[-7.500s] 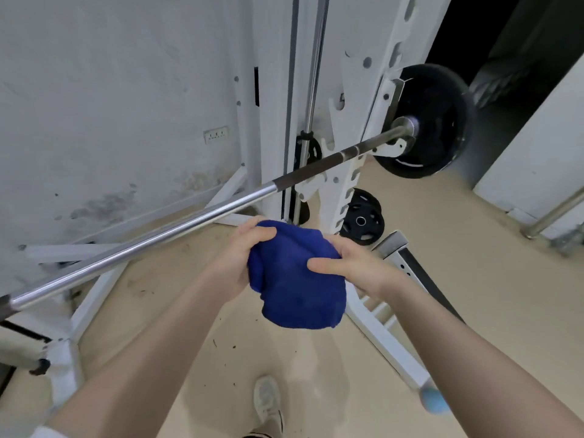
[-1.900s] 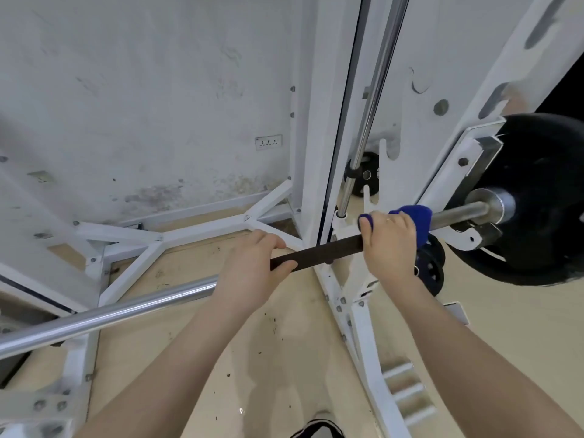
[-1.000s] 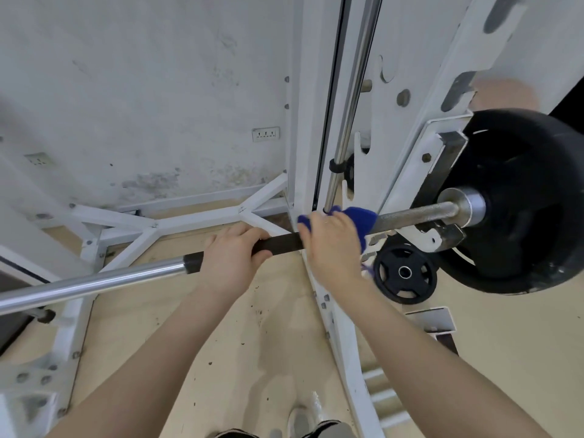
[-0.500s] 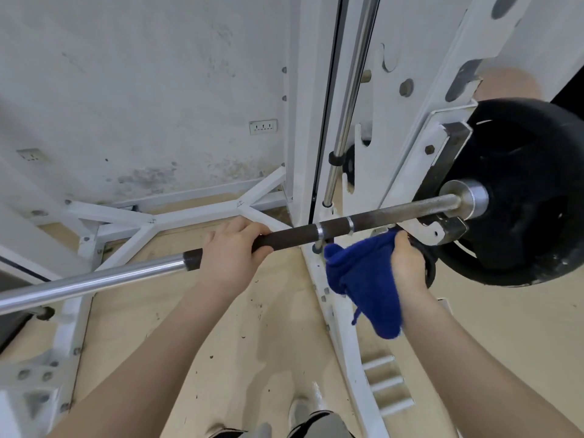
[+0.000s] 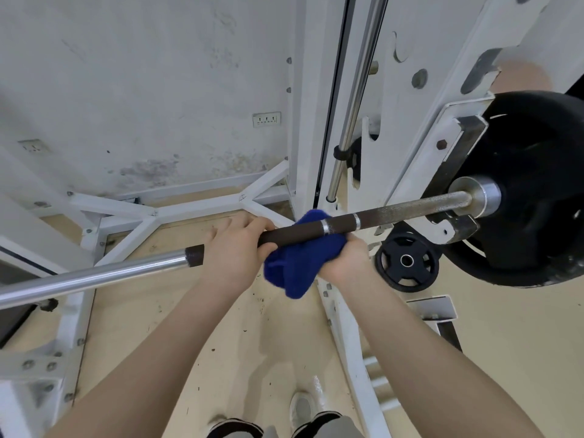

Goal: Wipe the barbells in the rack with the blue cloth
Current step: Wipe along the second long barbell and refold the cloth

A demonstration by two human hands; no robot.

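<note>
1. Steel barbell (image 5: 410, 210) runs level across the white rack (image 5: 407, 128), right end seated in the rack's hook; black plate (image 5: 537, 191) loaded on the right sleeve.
2. Shaft finish changes along its length: polished chrome on the left, dark knurled band in the middle, rough speckled grey toward the collar.
3. Left hand (image 5: 235, 248): fingers curled over the dark knurl, gripping it.
4. Right hand (image 5: 349, 259): fingers clamp the blue cloth (image 5: 297, 260) up against the underside of the bar, touching the left hand; cloth is plush, bunched, one tail hanging below.
5. Open bar between the cloth and the collar; long bare chrome run to the left.
6. Small black plate (image 5: 406, 260) sits low beside the rack upright, under the bar.
</note>
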